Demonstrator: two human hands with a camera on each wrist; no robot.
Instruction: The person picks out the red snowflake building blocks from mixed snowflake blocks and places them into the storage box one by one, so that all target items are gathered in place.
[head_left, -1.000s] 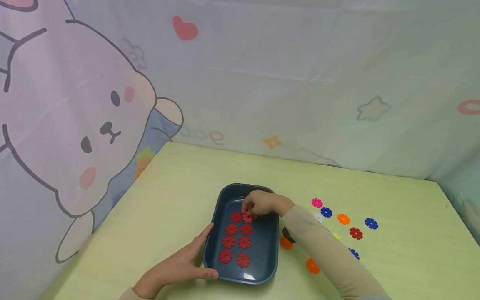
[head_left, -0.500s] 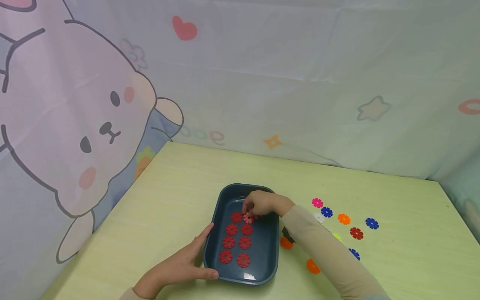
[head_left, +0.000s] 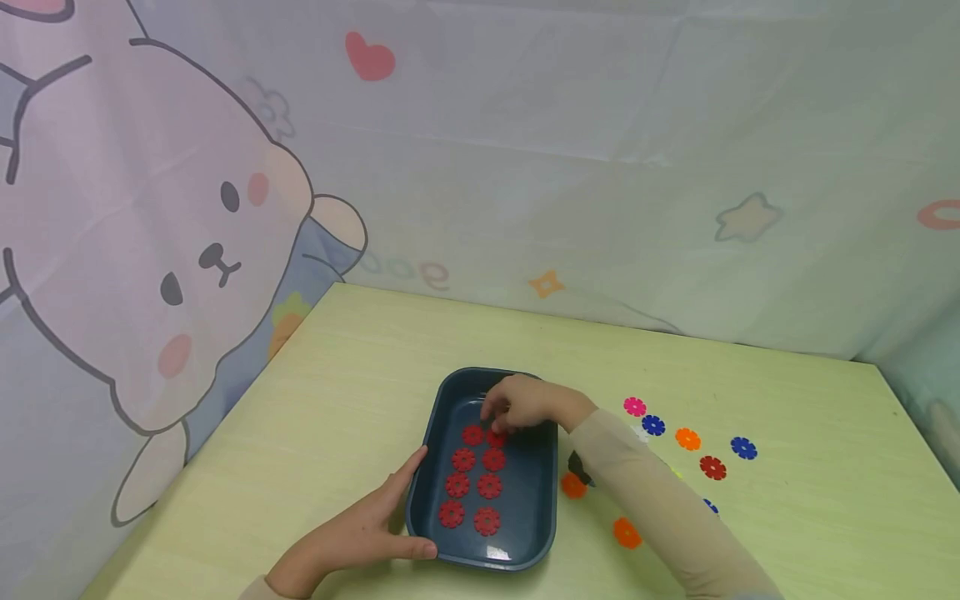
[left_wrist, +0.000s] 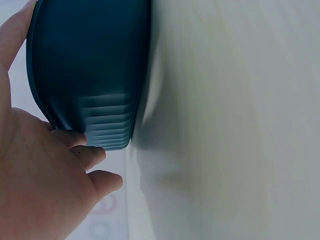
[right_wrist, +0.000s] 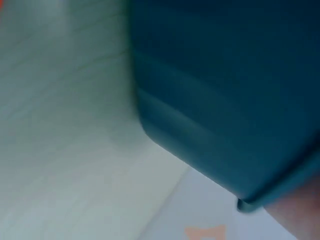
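A dark blue-grey tray (head_left: 536, 517) stands on the table. Inside lie two columns of red snowflake discs (head_left: 487, 522). My left hand (head_left: 360, 529) rests against the tray's left side, its fingers spread and the thumb at the near-left corner. In the left wrist view its fingertips touch the tray's outer wall (left_wrist: 95, 60). Over the far part of the tray, my right hand (head_left: 522, 402) has loosely bent fingers just above the last red disc (head_left: 495, 438) of the right column, partly covering it. No disc shows between the fingers. The right wrist view mostly shows the tray wall (right_wrist: 210, 100), blurred.
Right of the tray, loose discs lie scattered: pink (head_left: 634, 407), blue (head_left: 743, 448), orange (head_left: 687, 439), dark red (head_left: 712, 467) and others. The right forearm (head_left: 660, 500) covers some of them. A printed cloth (head_left: 525, 167) hangs behind the table (head_left: 390, 350).
My right hand has risen slightly off the farthest red disc of the right column, which now lies flat in line. The left hand and the tray have stayed put.
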